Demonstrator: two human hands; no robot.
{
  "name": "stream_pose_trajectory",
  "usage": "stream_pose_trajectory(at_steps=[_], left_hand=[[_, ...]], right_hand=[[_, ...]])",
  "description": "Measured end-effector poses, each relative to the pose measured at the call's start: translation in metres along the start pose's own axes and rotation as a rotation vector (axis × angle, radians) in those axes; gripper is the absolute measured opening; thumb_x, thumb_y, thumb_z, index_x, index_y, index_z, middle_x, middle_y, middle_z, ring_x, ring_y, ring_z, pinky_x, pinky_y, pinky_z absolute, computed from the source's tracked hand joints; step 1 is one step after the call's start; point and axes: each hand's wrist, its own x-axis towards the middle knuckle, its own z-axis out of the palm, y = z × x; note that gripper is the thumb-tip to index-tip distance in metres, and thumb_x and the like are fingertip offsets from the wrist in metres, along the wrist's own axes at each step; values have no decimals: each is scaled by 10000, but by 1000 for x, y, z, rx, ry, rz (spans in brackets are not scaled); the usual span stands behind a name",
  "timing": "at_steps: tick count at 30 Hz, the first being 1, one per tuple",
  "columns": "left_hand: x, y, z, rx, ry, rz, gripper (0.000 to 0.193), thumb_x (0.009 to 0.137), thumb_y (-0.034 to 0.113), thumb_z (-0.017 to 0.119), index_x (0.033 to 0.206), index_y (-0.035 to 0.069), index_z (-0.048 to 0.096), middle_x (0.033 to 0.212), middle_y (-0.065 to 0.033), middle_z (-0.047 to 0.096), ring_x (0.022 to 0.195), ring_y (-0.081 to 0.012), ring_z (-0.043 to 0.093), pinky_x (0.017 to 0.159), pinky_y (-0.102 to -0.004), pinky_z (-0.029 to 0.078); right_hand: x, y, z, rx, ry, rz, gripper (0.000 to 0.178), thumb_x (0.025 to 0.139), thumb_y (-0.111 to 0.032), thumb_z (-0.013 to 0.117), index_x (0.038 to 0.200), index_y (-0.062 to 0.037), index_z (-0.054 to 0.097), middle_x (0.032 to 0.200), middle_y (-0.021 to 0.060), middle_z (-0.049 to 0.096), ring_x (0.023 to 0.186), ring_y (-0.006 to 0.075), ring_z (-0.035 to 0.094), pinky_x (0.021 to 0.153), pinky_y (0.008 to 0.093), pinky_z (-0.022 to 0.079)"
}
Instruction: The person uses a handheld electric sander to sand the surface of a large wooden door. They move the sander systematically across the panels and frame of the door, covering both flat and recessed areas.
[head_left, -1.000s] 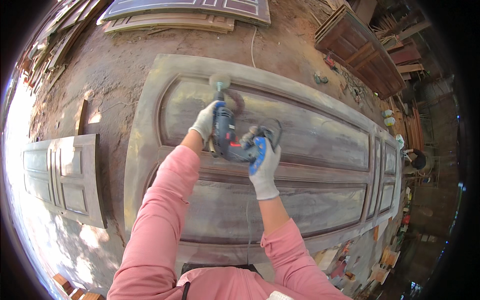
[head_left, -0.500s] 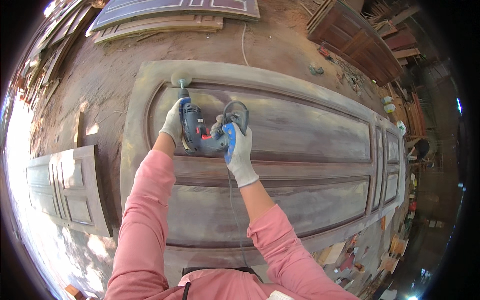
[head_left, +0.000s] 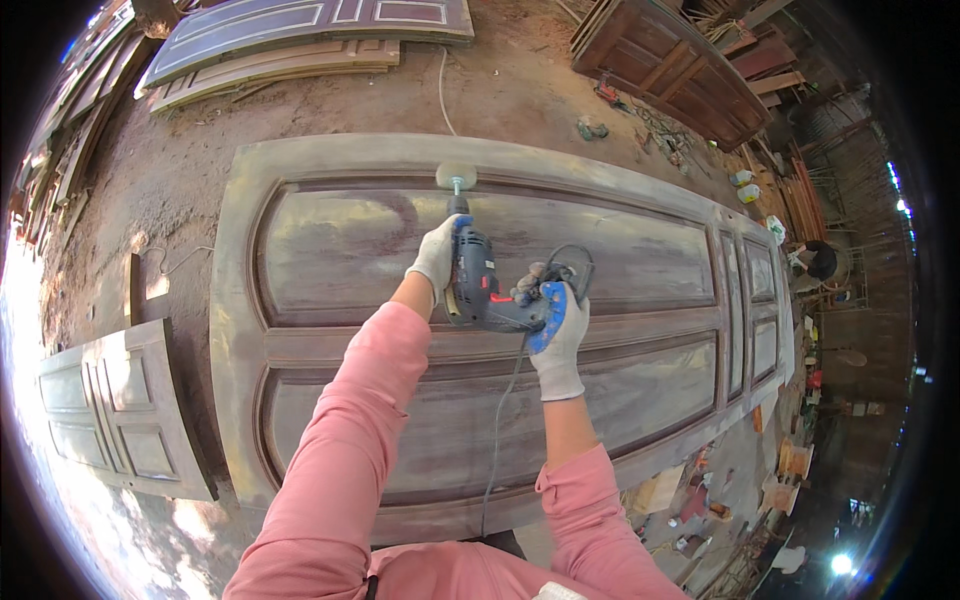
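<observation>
Both my gloved hands hold a dark power drill [head_left: 474, 262] over a large panelled wooden door [head_left: 330, 345] that lies flat. My left hand [head_left: 434, 256] is wrapped round the drill's front body, just behind the chuck. Round the rear handle, where a bundled loop of cord [head_left: 572, 268] is gathered, closes my right hand [head_left: 562, 335]. A pale round sanding disc [head_left: 457, 177] on the drill's shaft meets the moulding along the door's far edge. The grey power cord [head_left: 500, 420] drops from the handle across the door toward me.
A smaller panelled door [head_left: 130, 415] lies at the left. Stacked doors [head_left: 310, 32] rest at the far left, and brown doors [head_left: 672, 70] lean at the far right. A person [head_left: 818, 262] is beyond the door's right end. Wood scraps [head_left: 790, 460] litter the near right.
The drill and both my hands have moved right along the door's far moulding. My view has also shifted a little, so the surroundings sit further left.
</observation>
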Motion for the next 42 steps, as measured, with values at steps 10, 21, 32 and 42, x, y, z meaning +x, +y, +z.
stream_pose_trajectory(at_steps=[10, 21, 32, 42], left_hand=[[-74, 46, -72, -108, 74, 113, 327, 926, 420, 618, 868, 110, 704, 746, -67, 702, 612, -237, 660, 607, -377, 572], [-63, 10, -30, -48, 59, 73, 323, 920, 402, 648, 894, 84, 699, 758, -72, 706, 605, -215, 655, 618, -367, 569], [-80, 65, -122, -115, 98, 146, 306, 909, 396, 653, 926, 96, 712, 764, -64, 703, 601, -210, 657, 597, -360, 569], [-96, 113, -183, -166, 228, 284, 272, 908, 387, 660, 915, 117, 688, 757, -56, 701, 607, -220, 655, 613, -380, 567]], right_hand=[[-27, 44, 57, 32, -37, 133, 219, 857, 9, 542, 1019, 90, 666, 833, 156, 683, 723, 243, 669, 671, 347, 553], [-41, 31, 13, 11, -13, 0, 251, 833, -3, 539, 1027, 101, 661, 819, 166, 680, 712, 254, 662, 678, 358, 555], [-47, 85, 82, 35, -144, 107, 234, 881, 12, 507, 1057, 105, 628, 895, 172, 675, 732, 255, 665, 662, 379, 561], [-24, 123, 142, 21, -299, 206, 248, 851, 25, 513, 1063, 96, 621, 876, 172, 675, 720, 264, 663, 668, 388, 571]])
